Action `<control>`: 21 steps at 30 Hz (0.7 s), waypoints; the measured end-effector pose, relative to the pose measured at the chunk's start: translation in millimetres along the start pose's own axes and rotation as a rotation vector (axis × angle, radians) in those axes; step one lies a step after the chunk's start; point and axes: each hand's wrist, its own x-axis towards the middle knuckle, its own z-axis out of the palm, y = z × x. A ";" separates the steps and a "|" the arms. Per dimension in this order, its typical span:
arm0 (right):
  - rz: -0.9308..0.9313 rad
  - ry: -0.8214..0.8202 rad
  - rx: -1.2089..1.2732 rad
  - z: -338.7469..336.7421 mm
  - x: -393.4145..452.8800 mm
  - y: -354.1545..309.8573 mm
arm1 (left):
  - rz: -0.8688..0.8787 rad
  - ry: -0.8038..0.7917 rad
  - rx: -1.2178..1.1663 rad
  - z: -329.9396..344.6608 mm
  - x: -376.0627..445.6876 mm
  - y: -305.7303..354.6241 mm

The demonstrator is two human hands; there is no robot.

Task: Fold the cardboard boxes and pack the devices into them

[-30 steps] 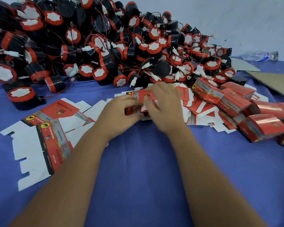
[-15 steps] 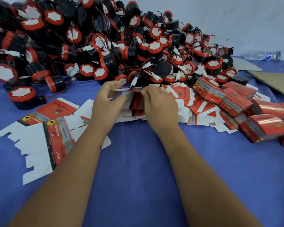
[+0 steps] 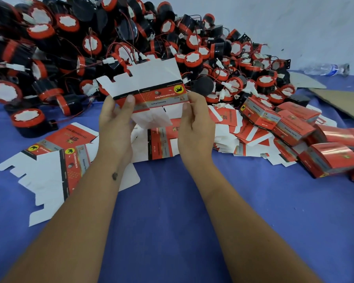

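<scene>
Plastic bottle [image 3: 326, 68] lying beyond brown cardboard sheet [image 3: 343, 103]

Your left hand [image 3: 116, 121] hides part of the flat box [image 3: 151, 92] — its small print blurs; the device pile [image 3: 90, 43] runs off-frame.

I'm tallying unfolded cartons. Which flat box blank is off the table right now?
The flat box blank held up between the left hand and right hand, white flaps up, before the device pile. The other blanks lie on the blue cloth.
</scene>
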 end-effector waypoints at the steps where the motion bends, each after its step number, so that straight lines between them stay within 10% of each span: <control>1: 0.014 -0.013 0.005 -0.8 0.5 0.2 | 0.033 -0.004 0.008 0.6 -0.6 0.6; 21: 0.031 -0.123 0.244 -1.9 -1.5 -1.8 | 0.089 0.057 -0.009 10.6 -10.6 9.6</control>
